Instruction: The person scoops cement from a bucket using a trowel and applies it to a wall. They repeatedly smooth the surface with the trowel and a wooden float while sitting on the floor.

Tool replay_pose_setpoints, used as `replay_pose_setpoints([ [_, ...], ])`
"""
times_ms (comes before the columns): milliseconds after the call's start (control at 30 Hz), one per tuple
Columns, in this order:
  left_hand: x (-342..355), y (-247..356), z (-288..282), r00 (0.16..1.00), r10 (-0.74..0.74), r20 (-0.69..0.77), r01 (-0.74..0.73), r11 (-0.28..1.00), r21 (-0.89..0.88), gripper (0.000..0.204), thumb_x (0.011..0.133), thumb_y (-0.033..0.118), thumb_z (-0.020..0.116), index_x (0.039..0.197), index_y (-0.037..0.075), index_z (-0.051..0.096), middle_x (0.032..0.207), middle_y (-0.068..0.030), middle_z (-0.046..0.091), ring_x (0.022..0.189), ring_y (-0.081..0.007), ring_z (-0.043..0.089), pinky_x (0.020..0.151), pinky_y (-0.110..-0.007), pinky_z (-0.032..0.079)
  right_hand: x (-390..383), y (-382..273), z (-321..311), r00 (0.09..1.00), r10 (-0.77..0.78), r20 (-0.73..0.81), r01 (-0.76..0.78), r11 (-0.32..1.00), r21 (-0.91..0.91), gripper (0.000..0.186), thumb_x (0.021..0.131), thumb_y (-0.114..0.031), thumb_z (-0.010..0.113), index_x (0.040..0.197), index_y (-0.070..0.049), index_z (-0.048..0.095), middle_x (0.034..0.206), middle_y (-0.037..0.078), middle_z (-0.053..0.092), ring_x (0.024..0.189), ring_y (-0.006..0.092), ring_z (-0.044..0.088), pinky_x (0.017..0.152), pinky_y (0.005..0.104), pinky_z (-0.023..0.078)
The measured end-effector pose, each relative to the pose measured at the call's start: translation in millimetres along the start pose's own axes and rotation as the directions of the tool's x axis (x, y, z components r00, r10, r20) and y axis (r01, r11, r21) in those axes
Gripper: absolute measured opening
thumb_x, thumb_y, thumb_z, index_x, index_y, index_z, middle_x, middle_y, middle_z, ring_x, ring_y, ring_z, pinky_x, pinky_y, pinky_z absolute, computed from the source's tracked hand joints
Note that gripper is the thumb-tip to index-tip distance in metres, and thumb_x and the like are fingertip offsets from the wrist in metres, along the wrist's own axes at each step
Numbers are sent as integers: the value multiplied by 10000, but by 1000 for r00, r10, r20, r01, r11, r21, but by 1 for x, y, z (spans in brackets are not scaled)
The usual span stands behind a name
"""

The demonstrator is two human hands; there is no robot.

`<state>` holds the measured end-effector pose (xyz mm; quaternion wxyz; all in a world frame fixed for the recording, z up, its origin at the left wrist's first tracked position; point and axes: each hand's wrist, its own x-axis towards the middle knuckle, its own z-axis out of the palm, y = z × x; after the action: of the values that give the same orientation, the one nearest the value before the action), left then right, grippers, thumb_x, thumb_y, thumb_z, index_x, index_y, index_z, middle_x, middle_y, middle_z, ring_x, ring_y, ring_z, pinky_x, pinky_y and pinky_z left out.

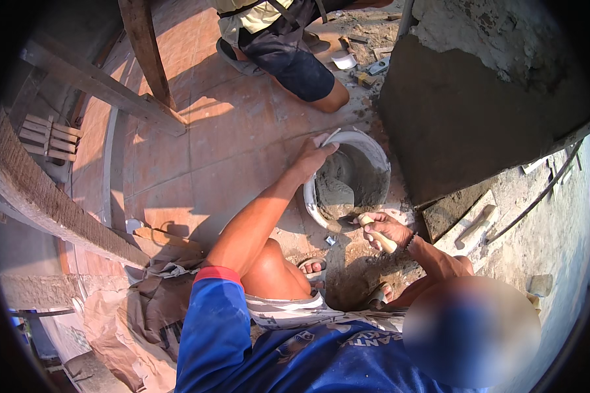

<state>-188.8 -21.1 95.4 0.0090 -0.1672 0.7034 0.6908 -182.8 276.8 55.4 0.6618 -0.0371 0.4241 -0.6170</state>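
Between my arms stands a round, whitish bucket (383,157) holding wet grey mortar (367,180). My left hand (313,157) is closed on the bucket's far left rim. At the bucket's near right edge, my right hand (388,229) is wrapped around the pale wooden handle of a trowel (385,243). The handle's butt points toward me, and the metal end reaches toward the bucket's near rim. Most of the trowel's blade cannot be made out against the rim and mortar.
A co-worker (288,49) crouches beyond the bucket. Dark, smooth plaster covers a block (465,124) at the right, with a wooden float (476,226) lying near it. Wooden beams (65,196) cross the left side; crumpled brown paper (121,331) lies below them. Small tools (367,72) litter the far ground.
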Motion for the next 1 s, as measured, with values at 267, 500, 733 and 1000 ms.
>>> replay_pose_setpoints([
  [267,2,-22,-9,999,7,38,-9,998,55,403,965,175,582,1324,-3,538,1171,-83,628,1080,-158,549,938,-312,433,-30,-27,19,880,-466,-88,-217,-232,-948,493,788,-185,639,1272,-119,575,840,167,672,680,318,670,661,413,554],
  [500,-18,17,10,969,21,245,-75,974,213,383,935,200,619,1254,-9,577,1097,-98,639,1034,-175,553,925,-316,414,-70,-65,44,860,-477,-180,-400,-413,-818,539,780,-163,583,1316,-161,523,1073,241,617,882,392,639,787,471,522],
  [733,-19,17,21,962,83,258,-153,953,261,315,927,180,618,1182,-4,615,1034,-74,640,1014,-160,550,908,-308,417,-43,-53,23,873,-461,-158,-475,-732,-489,267,894,-186,482,1099,-83,618,1026,176,611,1042,283,555,818,415,374],
  [1000,-22,2,24,993,71,-89,-63,994,87,364,916,172,622,1216,-32,592,1068,-109,654,999,-174,570,887,-327,440,6,-13,5,944,-294,-151,-311,-635,-708,494,954,-169,409,1448,-182,397,1204,230,575,1091,303,585,897,438,397],
])
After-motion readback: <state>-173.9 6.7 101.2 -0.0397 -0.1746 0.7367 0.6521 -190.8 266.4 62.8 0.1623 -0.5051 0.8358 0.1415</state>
